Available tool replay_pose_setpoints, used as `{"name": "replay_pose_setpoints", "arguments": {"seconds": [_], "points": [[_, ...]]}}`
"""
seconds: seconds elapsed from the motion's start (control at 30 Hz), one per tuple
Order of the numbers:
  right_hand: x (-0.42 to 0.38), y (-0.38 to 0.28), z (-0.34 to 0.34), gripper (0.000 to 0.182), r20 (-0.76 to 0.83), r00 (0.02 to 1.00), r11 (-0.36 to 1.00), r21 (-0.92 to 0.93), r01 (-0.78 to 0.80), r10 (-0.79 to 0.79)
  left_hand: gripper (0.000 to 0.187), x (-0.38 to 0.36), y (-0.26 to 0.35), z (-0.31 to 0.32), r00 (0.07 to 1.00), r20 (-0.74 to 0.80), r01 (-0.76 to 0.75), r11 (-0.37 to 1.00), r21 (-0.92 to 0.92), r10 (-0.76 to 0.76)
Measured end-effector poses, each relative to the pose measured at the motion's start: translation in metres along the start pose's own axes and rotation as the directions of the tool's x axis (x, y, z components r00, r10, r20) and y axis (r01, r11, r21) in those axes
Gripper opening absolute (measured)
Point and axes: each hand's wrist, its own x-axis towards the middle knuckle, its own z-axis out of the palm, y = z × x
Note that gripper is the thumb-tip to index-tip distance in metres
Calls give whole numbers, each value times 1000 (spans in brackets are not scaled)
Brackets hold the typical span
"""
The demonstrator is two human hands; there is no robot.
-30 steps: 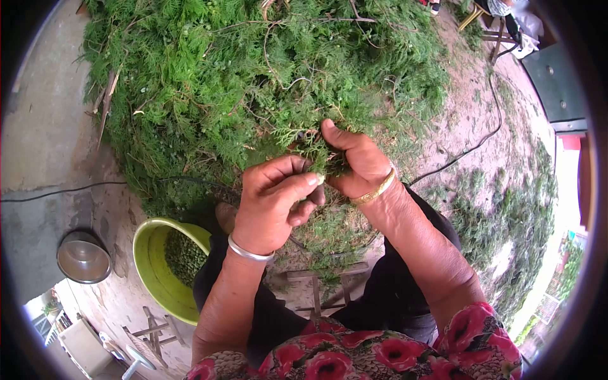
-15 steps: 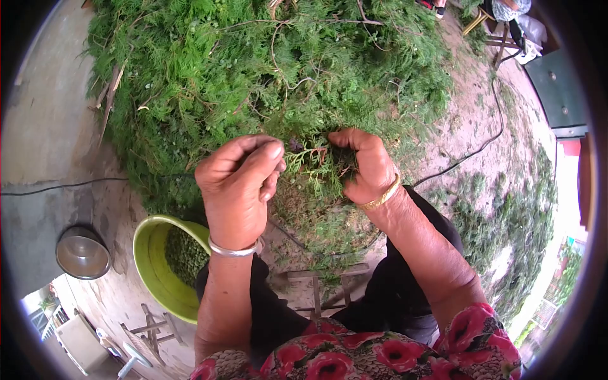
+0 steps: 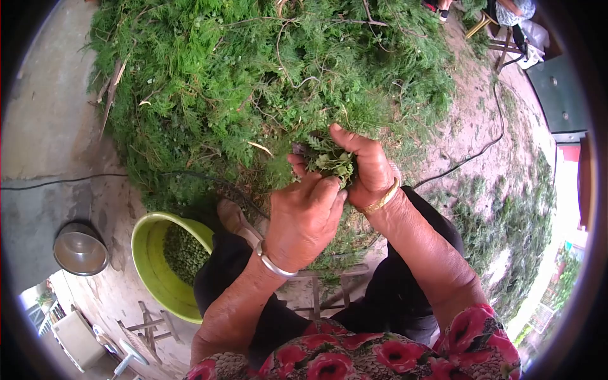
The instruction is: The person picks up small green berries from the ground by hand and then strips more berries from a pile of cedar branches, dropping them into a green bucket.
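Observation:
My right hand [image 3: 370, 168] is closed around a small bunch of evergreen sprigs [image 3: 335, 161], its thumb lying along the top. Against the lower edge of the bunch, my left hand [image 3: 305, 212] has its fingers pinched together; what lies between the fingertips is hidden. Beyond both hands spreads a big heap of cut evergreen branches [image 3: 209, 82]. To the left of my knee stands a yellow-green bucket [image 3: 144, 272], partly filled with small green cones or berries [image 3: 183, 253].
A metal bowl [image 3: 81, 250] rests at the left. Small wooden stools [image 3: 149, 326] stand lower left and between my legs. A black cable [image 3: 472, 155] crosses the floor. Scattered greenery [image 3: 487, 221] covers the right side. Another person's arm [image 3: 510, 7] shows at the upper right.
My left hand has moved right and in to the sprigs, from being held apart with its fingers curled. My right hand stays in nearly the same place, still holding the sprigs.

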Motion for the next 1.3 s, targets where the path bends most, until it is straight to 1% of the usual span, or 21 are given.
{"name": "replay_pose_setpoints", "arguments": {"seconds": [0.07,0.13,0.2,0.27,0.3,0.33,0.4,0.47,0.53,0.57,0.6,0.67,0.73,0.8,0.83,0.87,0.9,0.93,1.0,1.2,1.3], "points": [[0,-3,-5,35,29,998,999,7,-54,54,19,-1,5,4,1000,-6,17,1000,14,-17],[2,-6,-6,37,156,984,995,10,-95,92,22,1,11,-3,998,49,27,1000,10,-27],[0,-9,-2,37,149,988,999,-12,-38,39,24,3,14,-6,999,11,48,964,-261,-47],[-3,-13,7,36,133,986,990,-87,113,-101,21,4,10,-12,990,-107,51,944,-326,-91],[-4,-16,4,34,153,984,989,-97,109,-94,17,5,14,-16,938,-107,236,832,-502,-330],[-4,-17,4,34,152,984,989,-94,112,-97,14,5,18,-20,834,-58,383,651,-655,-549],[-4,-18,3,32,164,985,990,-120,71,-51,10,10,6,-22,818,-134,326,642,-694,-560],[-4,-15,3,29,123,990,985,-152,83,-65,11,10,0,-20,805,-134,365,660,-656,-578],[-4,-10,3,23,45,994,970,-218,104,-96,18,10,-5,-12,899,-281,251,920,-301,-337],[-4,-8,4,19,52,993,973,-197,118,-110,21,11,-7,-10,922,-305,211,971,-115,-237],[-3,-5,2,19,53,993,974,-197,115,-107,23,9,-13,-5,947,-275,152,986,-75,-167],[1,-1,-6,19,62,986,952,-257,165,-154,24,9,-12,-4,964,-233,154,985,79,-132],[0,-3,-4,21,93,991,974,-198,114,-97,18,10,-14,-5,964,-246,122,990,77,-99],[-9,-9,9,24,31,998,977,-205,65,-60,13,10,-12,-7,964,-257,89,993,72,-68],[-13,-10,15,29,-56,994,961,-265,80,-98,11,12,-7,-13,918,-208,289,929,-230,-337],[-11,-12,12,29,-56,993,961,-264,82,-100,8,15,-2,-20,822,-80,459,738,-495,-564],[-8,-13,6,31,31,999,986,-160,40,-35,8,19,3,-27,765,57,479,508,-716,-641],[-6,-15,2,33,126,992,998,-58,-14,21,11,20,0,-31,729,160,476,325,-817,-665],[-7,-17,3,36,145,989,999,-27,-17,21,15,18,-9,-37,723,320,433,41,-901,-612],[-4,-19,-5,37,230,973,1000,1,-9,9,19,16,-19,-38,796,366,368,-94,-925,-483],[-8,-19,1,36,262,965,999,24,-32,25,14,20,-10,-35,762,298,326,-56,-944,-575]]}}
